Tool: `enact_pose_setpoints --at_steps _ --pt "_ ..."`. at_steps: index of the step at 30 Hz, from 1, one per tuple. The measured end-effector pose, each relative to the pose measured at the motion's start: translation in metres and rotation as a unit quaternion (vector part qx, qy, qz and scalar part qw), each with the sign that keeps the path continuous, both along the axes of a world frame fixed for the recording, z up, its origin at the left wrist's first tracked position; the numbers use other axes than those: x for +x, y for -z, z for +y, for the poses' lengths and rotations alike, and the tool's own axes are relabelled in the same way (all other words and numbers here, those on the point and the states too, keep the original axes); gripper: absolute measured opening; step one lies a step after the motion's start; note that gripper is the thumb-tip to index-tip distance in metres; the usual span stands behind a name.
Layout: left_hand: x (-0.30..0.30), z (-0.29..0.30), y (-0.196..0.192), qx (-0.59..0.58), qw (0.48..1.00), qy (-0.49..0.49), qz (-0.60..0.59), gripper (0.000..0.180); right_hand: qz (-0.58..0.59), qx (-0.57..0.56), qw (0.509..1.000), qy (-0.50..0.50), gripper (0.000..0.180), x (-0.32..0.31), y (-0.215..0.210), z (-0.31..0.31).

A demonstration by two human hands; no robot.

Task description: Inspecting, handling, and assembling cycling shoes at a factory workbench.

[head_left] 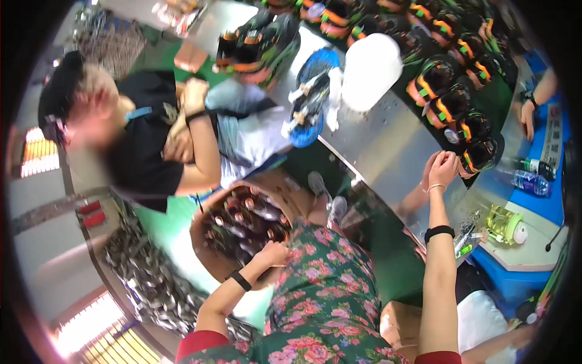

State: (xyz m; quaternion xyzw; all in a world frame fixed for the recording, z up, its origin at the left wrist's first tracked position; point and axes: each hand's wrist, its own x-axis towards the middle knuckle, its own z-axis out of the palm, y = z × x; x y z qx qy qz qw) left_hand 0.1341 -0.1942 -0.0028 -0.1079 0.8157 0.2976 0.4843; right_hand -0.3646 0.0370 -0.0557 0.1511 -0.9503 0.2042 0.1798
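Observation:
My right hand (444, 170) rests low over the metal tabletop (388, 136), its fingers drawn together. What they hold, if anything, is too small to tell. Right beside it stands the nearest black shoe (479, 156) with orange and green trim, at the end of several rows of similar shoes (439, 82). My left hand (274, 253) is down by my floral apron (321, 273), with curled fingers close to its edge. Nothing can be made out in that hand. Just beyond it is an open cardboard box (197, 227) holding dark, rounded items.
Across the table's left end a person in black (142, 133) sits with arms folded. A blue tray (318, 60) and a white rounded sheet (371, 71) lie on the tabletop. At right are a yellow-green bottle (503, 225), a blue bottle (533, 183) and another person's hand (527, 120).

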Motion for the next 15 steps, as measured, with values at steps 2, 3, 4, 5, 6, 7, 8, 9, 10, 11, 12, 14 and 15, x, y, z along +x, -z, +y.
enact_pose_setpoints --at_steps 2,3,4,5,6,7,8,9,10,11,12,14,15 --pt "0.04 0.042 0.028 0.071 0.991 -0.109 -0.033 0.032 0.01 -0.001 1.0 -0.011 0.021 -0.006 0.002 -0.002" --pt "0.046 0.061 0.03 -0.029 0.981 -0.18 0.066 0.031 0.035 -0.001 0.999 -0.021 0.022 -0.009 0.005 0.0" --pt "0.044 0.069 0.03 -0.058 0.947 -0.284 0.135 0.031 0.04 -0.004 0.999 -0.031 0.023 -0.01 0.006 0.0" --pt "0.036 0.07 0.024 -0.052 0.921 -0.336 0.19 0.034 0.039 -0.006 0.999 -0.024 0.023 -0.015 0.013 0.008" --pt "0.037 0.075 0.033 -0.001 0.871 -0.445 0.209 0.036 0.041 0.013 0.999 -0.026 0.024 -0.016 0.017 0.009" --pt "0.036 0.079 0.041 0.045 0.827 -0.531 0.181 0.036 0.045 0.029 0.998 -0.028 0.025 -0.017 0.02 0.009" --pt "0.037 0.083 0.051 0.039 0.822 -0.541 0.174 0.036 0.04 0.028 0.998 -0.03 0.025 -0.018 0.023 0.01" --pt "0.041 0.086 0.064 0.035 0.819 -0.548 0.168 0.036 0.036 0.028 0.999 -0.028 0.026 -0.019 0.027 0.015" --pt "0.045 0.089 0.075 0.035 0.811 -0.559 0.166 0.036 0.043 0.026 0.998 -0.033 0.028 -0.022 0.031 0.021" --pt "0.053 0.09 0.084 0.035 0.802 -0.575 0.158 0.035 0.026 0.026 0.999 -0.033 0.028 -0.017 0.032 0.017" --pt "0.059 0.092 0.09 0.037 0.793 -0.589 0.151 0.034 0.02 0.036 0.999 -0.03 0.029 -0.016 0.032 0.016" --pt "0.071 0.093 0.102 0.048 0.762 -0.633 0.131 0.032 0.003 0.058 0.998 -0.022 0.032 -0.018 0.033 0.02" --pt "0.08 0.095 0.11 0.061 0.735 -0.665 0.115 0.03 -0.007 0.07 0.997 -0.019 0.035 -0.022 0.033 0.024"
